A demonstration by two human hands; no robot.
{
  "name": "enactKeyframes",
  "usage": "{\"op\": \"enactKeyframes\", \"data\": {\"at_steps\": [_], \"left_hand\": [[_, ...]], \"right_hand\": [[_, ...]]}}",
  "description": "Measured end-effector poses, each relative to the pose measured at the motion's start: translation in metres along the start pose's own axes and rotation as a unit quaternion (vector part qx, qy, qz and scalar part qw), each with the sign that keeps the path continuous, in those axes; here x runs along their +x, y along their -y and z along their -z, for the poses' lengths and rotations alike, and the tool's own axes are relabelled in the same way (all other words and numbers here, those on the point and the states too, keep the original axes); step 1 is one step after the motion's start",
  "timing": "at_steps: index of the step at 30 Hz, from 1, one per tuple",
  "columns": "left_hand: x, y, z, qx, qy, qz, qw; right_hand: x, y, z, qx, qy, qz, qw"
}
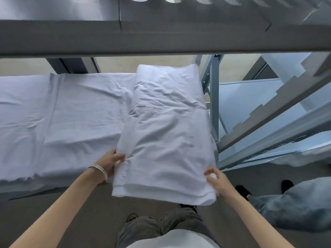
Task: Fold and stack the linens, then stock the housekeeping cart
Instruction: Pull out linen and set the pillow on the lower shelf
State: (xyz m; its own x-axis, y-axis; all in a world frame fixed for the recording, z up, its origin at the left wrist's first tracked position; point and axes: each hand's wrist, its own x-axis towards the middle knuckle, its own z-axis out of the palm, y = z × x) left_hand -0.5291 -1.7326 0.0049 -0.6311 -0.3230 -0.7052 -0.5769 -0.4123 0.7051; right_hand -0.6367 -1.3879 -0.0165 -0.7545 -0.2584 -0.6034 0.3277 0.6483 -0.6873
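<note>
White folded linen bundle, long, thick, several layers: folding looks nearly done, stacking & cart not yet.
Bundle lies on the pale blue sheeted bed, at the bed's right end, near edge hanging a bit over the bed's front side twd the person. Left hand w/ silver bangles pinches the bundle's near-left edge; right hand grips its near-right corner, fingers curled on cloth. Judging by layers, prob one more fold or a lift left. No stack or cart in view, so stocking all still to do. Grey metal frame spans above the bed.
</note>
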Motion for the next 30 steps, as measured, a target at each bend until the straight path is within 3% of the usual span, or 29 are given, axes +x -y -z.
{"op": "enactKeyframes", "data": {"at_steps": [2,4,8,11,13,14,16,18,22,23,25,27,30], "left_hand": [[0.008,0.028,0.021,0.057,-0.055,0.055,0.995],[0.018,0.060,0.031,0.075,-0.073,0.109,0.989],[0.034,0.096,0.021,0.123,-0.092,0.085,0.985],[0.023,0.103,0.005,0.199,-0.145,0.062,0.967],[0.014,0.103,0.002,0.262,-0.174,0.033,0.949],[0.010,0.104,0.004,0.269,-0.174,0.020,0.947],[0.004,0.105,0.007,0.281,-0.160,-0.008,0.946],[0.000,0.109,0.010,0.311,-0.140,-0.029,0.939],[0.001,0.096,0.011,0.373,-0.077,0.021,0.925],[0.003,0.088,0.009,0.401,-0.072,0.036,0.913],[0.009,0.068,0.006,0.528,-0.111,0.000,0.842],[0.019,0.040,-0.002,0.608,-0.190,-0.133,0.759],[0.053,-0.004,-0.026,0.661,-0.203,-0.287,0.663]], "right_hand": [[0.006,-0.014,-0.021,-0.105,0.085,-0.026,0.990],[0.020,-0.015,-0.033,-0.208,0.116,-0.039,0.970],[0.038,0.007,-0.046,-0.406,-0.002,0.030,0.913],[0.030,0.035,-0.074,-0.445,-0.042,0.226,0.865],[0.033,0.053,-0.101,-0.456,-0.027,0.388,0.800],[0.038,0.061,-0.116,-0.475,-0.012,0.426,0.770],[0.045,0.077,-0.140,-0.491,0.027,0.393,0.777],[0.059,0.078,-0.158,-0.537,0.076,0.294,0.787],[0.076,0.089,-0.156,-0.619,0.162,0.225,0.735],[0.077,0.097,-0.147,-0.619,0.172,0.235,0.730],[0.086,0.112,-0.128,-0.611,0.128,0.272,0.732],[0.099,0.121,-0.107,-0.592,0.048,0.274,0.757],[0.124,0.125,-0.077,-0.559,-0.022,0.227,0.797]]}}
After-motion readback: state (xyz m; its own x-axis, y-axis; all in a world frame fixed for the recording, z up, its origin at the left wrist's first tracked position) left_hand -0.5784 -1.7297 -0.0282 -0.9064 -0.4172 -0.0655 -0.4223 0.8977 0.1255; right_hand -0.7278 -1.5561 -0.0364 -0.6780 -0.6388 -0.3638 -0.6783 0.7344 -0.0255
